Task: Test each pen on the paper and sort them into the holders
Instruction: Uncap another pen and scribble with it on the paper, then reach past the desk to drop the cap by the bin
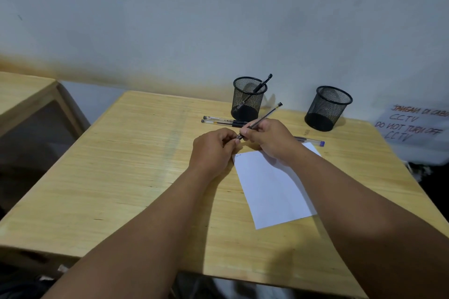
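Note:
My right hand (269,139) grips a thin clear pen (263,118), its back end slanting up to the right. My left hand (213,148) is closed around the pen's front end, where the cap would be; the cap itself is hidden. Both hands hover just above the top of a white sheet of paper (274,192) that bears a small scribble near its top left corner. Two pens (218,121) lie side by side on the table behind my hands. A blue-capped pen (313,141) lies to the right. The left mesh holder (247,98) has one black pen in it. The right mesh holder (325,108) looks empty.
The wooden table (136,177) stands against a pale wall. A second wooden table (24,94) is at the left. A handwritten paper sign about CCTV (413,126) rests at the far right.

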